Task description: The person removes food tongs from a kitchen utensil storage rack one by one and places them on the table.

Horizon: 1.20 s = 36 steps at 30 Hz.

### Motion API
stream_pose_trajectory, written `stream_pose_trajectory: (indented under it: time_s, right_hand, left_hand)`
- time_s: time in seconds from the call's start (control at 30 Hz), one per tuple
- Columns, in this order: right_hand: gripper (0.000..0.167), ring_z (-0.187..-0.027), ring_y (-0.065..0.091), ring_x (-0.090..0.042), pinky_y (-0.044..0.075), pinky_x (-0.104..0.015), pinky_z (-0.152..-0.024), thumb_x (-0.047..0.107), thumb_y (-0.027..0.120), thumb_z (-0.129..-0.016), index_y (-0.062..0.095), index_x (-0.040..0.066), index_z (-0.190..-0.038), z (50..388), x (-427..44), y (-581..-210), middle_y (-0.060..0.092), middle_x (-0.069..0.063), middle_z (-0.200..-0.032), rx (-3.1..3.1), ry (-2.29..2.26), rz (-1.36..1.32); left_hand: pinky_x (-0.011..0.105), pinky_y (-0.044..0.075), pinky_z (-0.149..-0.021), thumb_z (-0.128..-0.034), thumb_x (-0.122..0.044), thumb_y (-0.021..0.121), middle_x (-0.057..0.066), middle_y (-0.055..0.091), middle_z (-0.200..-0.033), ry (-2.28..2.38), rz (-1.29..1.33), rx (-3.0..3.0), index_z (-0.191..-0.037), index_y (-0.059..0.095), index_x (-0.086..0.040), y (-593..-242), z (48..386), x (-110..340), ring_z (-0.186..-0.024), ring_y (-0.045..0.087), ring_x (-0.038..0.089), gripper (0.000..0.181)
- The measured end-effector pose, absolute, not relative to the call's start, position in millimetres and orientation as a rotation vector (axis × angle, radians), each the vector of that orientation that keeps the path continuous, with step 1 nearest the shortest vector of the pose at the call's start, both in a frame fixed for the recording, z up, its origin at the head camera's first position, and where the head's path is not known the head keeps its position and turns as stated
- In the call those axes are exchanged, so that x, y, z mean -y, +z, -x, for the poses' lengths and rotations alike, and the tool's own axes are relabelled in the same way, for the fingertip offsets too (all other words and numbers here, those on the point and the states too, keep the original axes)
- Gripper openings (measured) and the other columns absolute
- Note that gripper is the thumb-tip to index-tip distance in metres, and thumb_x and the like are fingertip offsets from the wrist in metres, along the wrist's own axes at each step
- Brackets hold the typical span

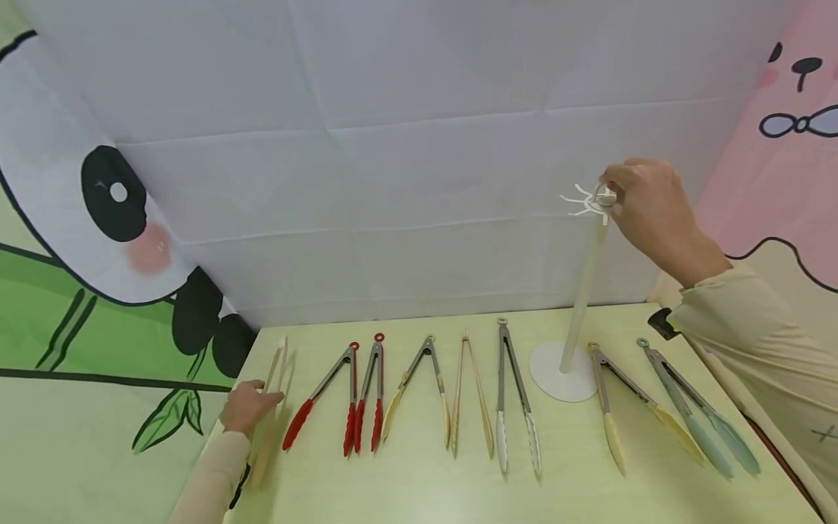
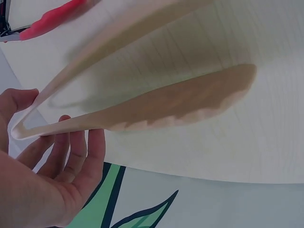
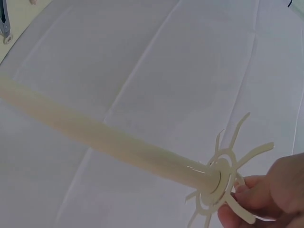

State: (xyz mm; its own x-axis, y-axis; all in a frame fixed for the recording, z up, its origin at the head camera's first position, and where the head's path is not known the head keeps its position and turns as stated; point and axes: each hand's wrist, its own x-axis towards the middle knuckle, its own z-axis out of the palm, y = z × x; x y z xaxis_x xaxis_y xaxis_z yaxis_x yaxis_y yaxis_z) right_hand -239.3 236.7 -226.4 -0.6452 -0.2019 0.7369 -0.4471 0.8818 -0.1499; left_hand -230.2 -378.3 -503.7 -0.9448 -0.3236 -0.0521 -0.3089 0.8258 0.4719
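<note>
At the table's left edge my left hand (image 1: pixel 247 407) holds a pair of pale, one-piece tongs (image 2: pixel 183 102), apparently wooden. In the left wrist view the thumb is on one arm and the fingers on the other, close to the bend, with the tongs' ends spread apart. My right hand (image 1: pixel 655 211) is raised at the top of a white stand (image 1: pixel 583 298). Its fingertips pinch the top piece, a ring of curved hooks (image 3: pixel 228 161). The stand is upright on a round base (image 1: pixel 546 371); fingers partly cover the hooks.
Between my hands lie red-tipped tongs (image 1: pixel 300 423), yellow-tipped tongs (image 1: pixel 393 411), slim wooden tongs (image 1: pixel 486 422) and white-tipped tongs (image 1: pixel 502 437). Right of the base are more yellow-tipped tongs (image 1: pixel 614 440) and blue-green tongs (image 1: pixel 710 440). A white cloth (image 1: pixel 406 182) hangs behind the table.
</note>
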Motion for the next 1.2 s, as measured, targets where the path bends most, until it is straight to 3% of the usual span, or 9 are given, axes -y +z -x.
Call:
stream_pose_trajectory:
  time_s: [0.33, 0.67, 0.9, 1.2]
  right_hand:
    - [0.018, -0.06, 0.051, -0.032, 0.034, -0.041, -0.058, -0.014, 0.061, -0.075, 0.068, -0.01, -0.092, 239, -239, -230, 0.059, -0.023, -0.071, 2.271, 0.431, -0.468]
    - [0.027, -0.065, 0.054, -0.036, 0.036, -0.044, -0.063, -0.017, 0.054, -0.073, 0.068, -0.009, -0.095, 241, -242, -231, 0.061, -0.024, -0.076, 2.27, 0.449, -0.47]
    - [0.036, -0.067, 0.058, -0.034, 0.034, -0.027, -0.059, -0.02, 0.047, -0.071, 0.071, -0.007, -0.095, 242, -249, -234, 0.066, -0.023, -0.083, 2.155, 0.501, -0.527]
    - [0.034, -0.058, 0.043, -0.022, 0.027, -0.023, -0.054, -0.018, 0.047, -0.076, 0.07, -0.007, -0.098, 242, -249, -240, 0.066, -0.023, -0.08, 2.128, 0.532, -0.528]
  left_hand:
    - [0.052, 0.045, -0.066, -0.0812, -0.031, 0.065, 0.032, 0.06, -0.103, -0.749, -0.499, 3.013, -0.118, 0.055, 0.011, -509, 230, 377, -0.083, 0.059, 0.039, 0.057]
    - [0.052, 0.044, -0.068, -0.0803, -0.029, 0.065, 0.033, 0.059, -0.107, -0.719, -0.534, 3.015, -0.118, 0.055, 0.011, -518, 234, 373, -0.085, 0.059, 0.041, 0.056]
    - [0.051, 0.044, -0.065, -0.0806, -0.026, 0.062, 0.028, 0.062, -0.094, -0.683, -0.537, 2.995, -0.117, 0.054, 0.01, -529, 238, 371, -0.076, 0.059, 0.037, 0.052]
    - [0.054, 0.044, -0.068, -0.0811, -0.027, 0.063, 0.032, 0.06, -0.105, -0.679, -0.534, 2.968, -0.12, 0.053, 0.009, -526, 234, 375, -0.084, 0.06, 0.042, 0.053]
